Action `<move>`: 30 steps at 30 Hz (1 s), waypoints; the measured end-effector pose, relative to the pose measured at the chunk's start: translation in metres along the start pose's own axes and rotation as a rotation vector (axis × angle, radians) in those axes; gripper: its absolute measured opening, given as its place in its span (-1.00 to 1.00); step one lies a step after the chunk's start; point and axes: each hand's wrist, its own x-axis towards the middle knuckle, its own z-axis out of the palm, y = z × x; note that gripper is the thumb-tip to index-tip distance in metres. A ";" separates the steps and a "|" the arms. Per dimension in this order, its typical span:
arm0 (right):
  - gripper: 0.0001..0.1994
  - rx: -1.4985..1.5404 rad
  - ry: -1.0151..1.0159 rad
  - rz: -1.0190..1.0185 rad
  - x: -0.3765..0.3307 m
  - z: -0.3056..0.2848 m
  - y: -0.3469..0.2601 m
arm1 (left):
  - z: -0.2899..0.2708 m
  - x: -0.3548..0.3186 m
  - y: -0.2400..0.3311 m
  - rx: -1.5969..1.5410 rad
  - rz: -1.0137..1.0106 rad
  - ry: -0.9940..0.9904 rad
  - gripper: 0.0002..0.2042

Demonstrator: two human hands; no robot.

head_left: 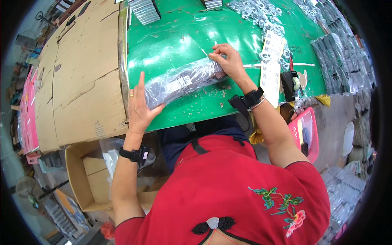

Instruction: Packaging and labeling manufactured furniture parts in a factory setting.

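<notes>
A long pack in a clear plastic bag [183, 83], with grey contents and a small white label, lies slantwise on the green table top [175, 45]. My left hand [141, 106] is open at its left end, fingers stretched and thumb spread, the palm side against the plastic. Over the far right end, my right hand [230, 63] has its fingers curled, thumb and forefinger close together in a pinch. What they pinch is too small to make out; a thin whitish bit shows by the fingertips. The bag's right end is partly hidden under that hand.
Right of my right hand lie a long label sheet [270, 69] and a black tape dispenser [290, 85]. Clear rings [255, 10] are heaped behind, bagged packs [337, 61] at the far right. Cardboard [87, 73] covers the left side; a pink basket [310, 134] stands below right.
</notes>
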 end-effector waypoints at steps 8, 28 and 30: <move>-0.79 0.196 0.012 0.058 -0.010 -0.023 -0.014 | 0.012 -0.019 0.007 0.184 0.174 0.210 0.07; -0.95 0.108 -0.044 -0.208 -0.060 -0.042 -0.028 | 0.067 0.045 0.142 0.023 0.146 0.072 -0.07; -0.93 0.205 -0.018 -0.124 -0.069 -0.041 -0.032 | 0.072 0.051 0.142 -0.027 0.113 -0.011 -0.09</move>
